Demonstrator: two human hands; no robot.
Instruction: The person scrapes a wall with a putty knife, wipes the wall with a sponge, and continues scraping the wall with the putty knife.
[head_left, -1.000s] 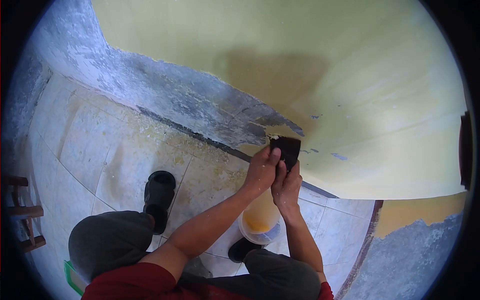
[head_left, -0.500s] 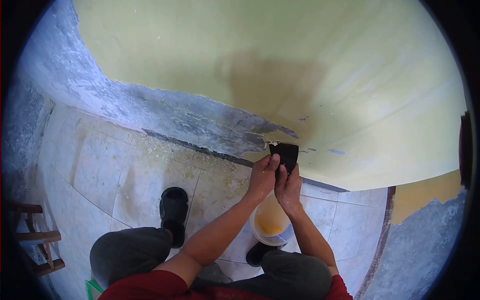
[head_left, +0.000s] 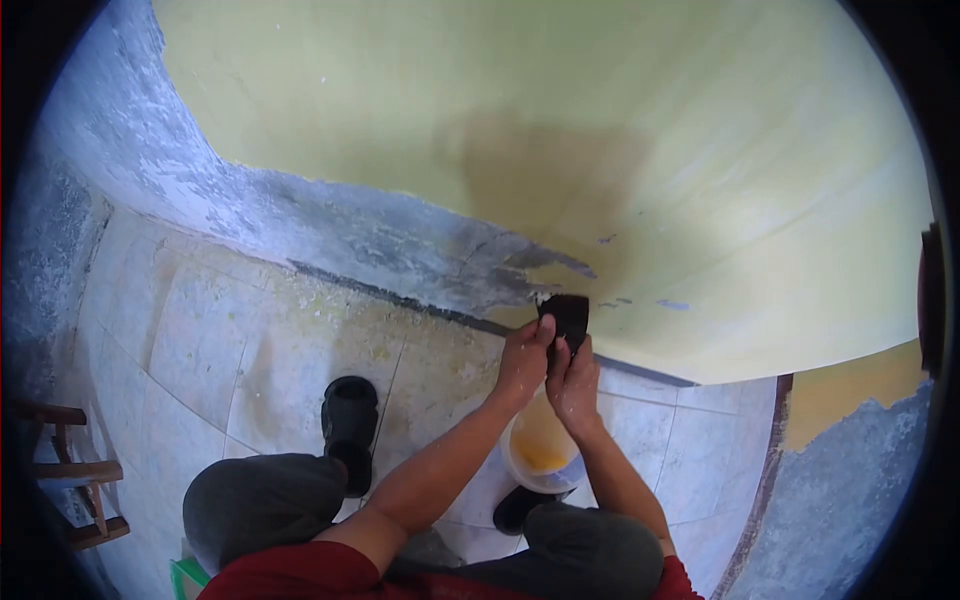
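A dark, wide-bladed scraper [head_left: 568, 318] is gripped by both hands against the lower part of the yellow painted wall [head_left: 400, 90]. My left hand [head_left: 522, 365] is closed on its left side, thumb up along the blade. My right hand [head_left: 574, 385] wraps the lower end, where the handle is hidden by the fingers. The blade's top edge lies by the ragged border between yellow paint and the bare grey patch [head_left: 380, 235]. Small loose paint flakes cling at its upper left corner.
Below my hands stands a translucent tub [head_left: 540, 450] with yellowish matter inside. Paint crumbs litter the tiled floor [head_left: 300, 370] along the wall's foot. A wooden rack-like piece [head_left: 80, 472] is at far left. My dark shoes [head_left: 350, 430] rest on the tiles.
The scraper has shifted slightly left and down and is tilted a little differently. Both hands have moved with it, still holding on.
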